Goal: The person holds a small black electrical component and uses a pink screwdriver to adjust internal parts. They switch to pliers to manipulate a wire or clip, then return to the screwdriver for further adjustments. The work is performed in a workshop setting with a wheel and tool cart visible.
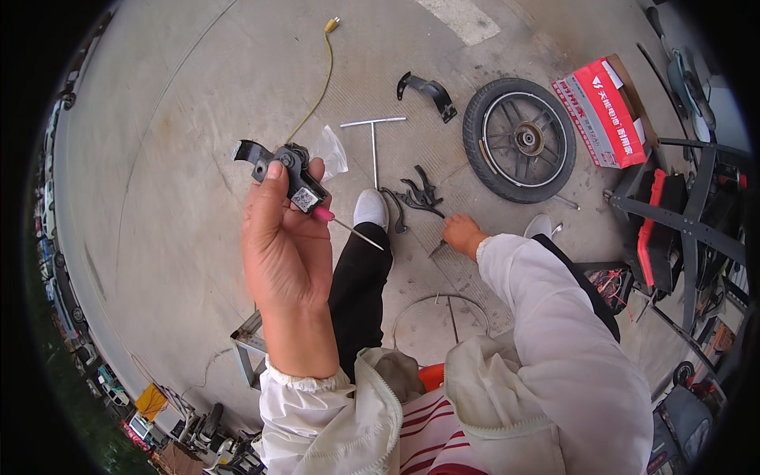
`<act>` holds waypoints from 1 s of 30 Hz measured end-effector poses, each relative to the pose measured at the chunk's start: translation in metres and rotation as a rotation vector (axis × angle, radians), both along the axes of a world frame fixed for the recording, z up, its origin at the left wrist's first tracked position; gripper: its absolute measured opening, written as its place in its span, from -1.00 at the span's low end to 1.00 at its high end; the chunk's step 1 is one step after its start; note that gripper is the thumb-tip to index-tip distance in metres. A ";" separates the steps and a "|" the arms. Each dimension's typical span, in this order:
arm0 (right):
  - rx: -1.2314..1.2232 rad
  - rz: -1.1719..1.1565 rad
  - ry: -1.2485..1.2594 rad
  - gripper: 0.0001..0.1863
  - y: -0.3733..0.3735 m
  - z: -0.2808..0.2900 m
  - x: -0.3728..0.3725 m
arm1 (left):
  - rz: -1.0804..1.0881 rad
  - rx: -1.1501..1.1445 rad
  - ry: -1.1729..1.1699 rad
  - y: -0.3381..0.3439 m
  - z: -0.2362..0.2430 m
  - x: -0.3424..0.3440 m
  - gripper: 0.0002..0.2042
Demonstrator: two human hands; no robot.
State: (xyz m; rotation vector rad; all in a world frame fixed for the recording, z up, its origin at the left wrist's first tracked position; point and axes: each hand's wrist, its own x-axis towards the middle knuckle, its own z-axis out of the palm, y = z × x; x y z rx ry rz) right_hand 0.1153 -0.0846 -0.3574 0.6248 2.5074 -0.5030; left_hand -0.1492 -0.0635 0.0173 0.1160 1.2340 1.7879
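My left hand (289,237) is raised, its thumb and fingers wrapped round a black mechanical part (286,164) with a curved bracket and a square printed label. Beside the part, a thin metal shaft (356,233) with a pink end sticks out from under the fingers. A yellow cable (326,79) stretches up from behind the part to a plug-like tip. My right hand (463,234) reaches down low with curled fingers, next to black levers (419,194) on the ground. A short dark piece shows below its fingers; what they grip is hidden.
A T-handle wrench (374,146), a clear plastic bag (329,152) and a curved black bracket (429,93) lie on the concrete. Farther right are a spoked wheel with tyre (519,141), a red cardboard box (599,115) and a black metal frame (690,226). My shoes flank the levers.
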 end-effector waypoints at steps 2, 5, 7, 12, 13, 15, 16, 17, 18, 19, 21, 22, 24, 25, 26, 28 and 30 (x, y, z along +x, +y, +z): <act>-0.139 -0.213 -0.070 -0.77 -0.001 0.022 0.027 | 0.015 0.033 -0.025 0.004 0.004 0.002 -0.85; -0.423 -0.533 -0.011 -0.77 0.029 0.091 0.033 | 0.050 0.089 -0.075 0.004 0.010 0.003 -0.86; -0.683 -0.791 0.166 -0.75 0.044 0.150 0.039 | 0.025 0.139 -0.100 0.007 0.013 0.008 -0.87; -1.277 -1.159 1.000 -0.70 0.053 0.303 0.033 | -0.114 0.179 -0.132 0.014 0.030 0.034 -0.84; -1.313 -1.100 1.126 -0.70 0.049 0.331 0.031 | -0.142 0.173 -0.116 0.014 0.035 0.040 -0.81; -1.333 -1.001 1.284 -0.71 0.043 0.367 0.028 | -0.210 0.164 -0.054 0.013 0.034 0.046 -0.73; -1.318 -0.968 1.323 -0.72 0.039 0.378 0.027 | -0.245 0.151 -0.019 0.013 0.035 0.050 -0.72; -1.306 -0.932 1.360 -0.73 0.039 0.383 0.026 | -0.277 0.137 0.017 0.014 0.035 0.054 -0.70; -1.340 -0.868 1.350 -0.72 0.041 0.383 0.026 | -0.304 0.132 0.045 0.016 0.034 0.057 -0.68; -1.317 -0.868 1.284 -0.71 0.045 0.385 0.024 | -0.310 0.132 0.070 0.017 0.032 0.061 -0.68; -1.283 -0.858 1.162 -0.69 0.052 0.392 0.016 | -0.322 0.124 0.132 0.021 0.030 0.066 -0.69; -1.322 -0.861 1.165 -0.66 0.051 0.393 0.010 | -0.302 0.123 0.152 0.023 0.028 0.065 -0.69; -1.372 -0.898 1.161 -0.65 0.054 0.395 0.005 | -0.261 0.123 0.182 0.026 0.024 0.065 -0.69; -1.393 -0.920 1.154 -0.65 0.056 0.393 0.004 | -0.244 0.121 0.202 0.029 0.023 0.064 -0.69; -1.380 -0.951 1.149 -0.65 0.057 0.389 0.004 | -0.226 0.120 0.223 0.032 0.024 0.063 -0.70; -1.354 -1.006 1.134 -0.66 0.060 0.382 0.006 | -0.161 0.131 0.255 0.038 0.026 0.063 -0.69; -1.292 -1.006 1.121 -0.67 0.065 0.377 0.007 | -0.143 0.111 0.343 0.045 0.026 0.062 -0.69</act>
